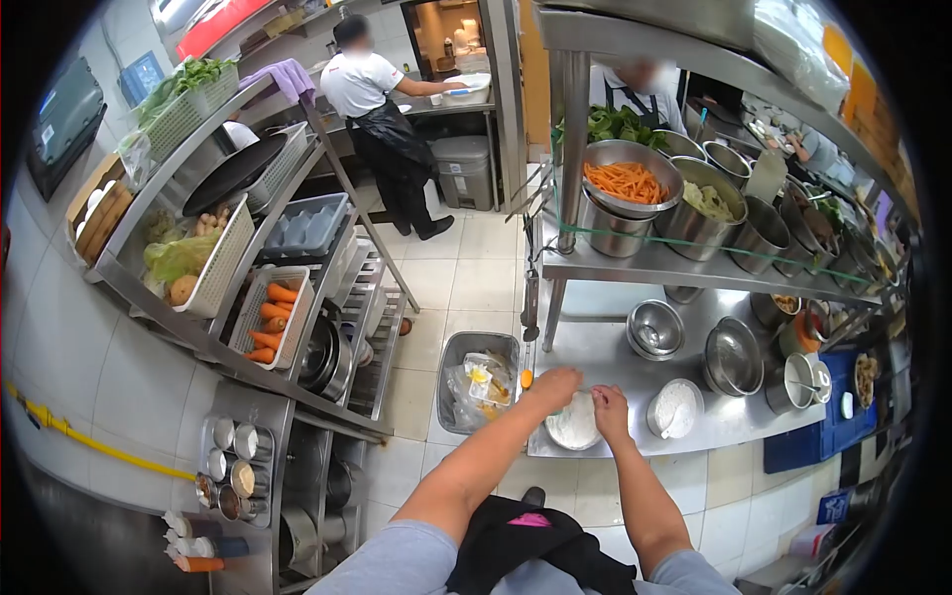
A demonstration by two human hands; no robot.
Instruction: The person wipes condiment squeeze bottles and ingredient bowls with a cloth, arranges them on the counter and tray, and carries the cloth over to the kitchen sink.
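Steel counter [635, 382]: left hand [562, 385], right hand [609, 405] outstretched, close together at bowl [574, 446].

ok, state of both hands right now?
Left hand: curled by the bowl; can't tell whether it holds anything.
Right hand: also curled there; can't tell what, if anything, it holds.

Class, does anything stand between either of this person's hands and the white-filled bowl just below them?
Nothing visible: the left hand and right hand are both at the far edge of the white-filled bowl. Another bowl sits to its right, not between.
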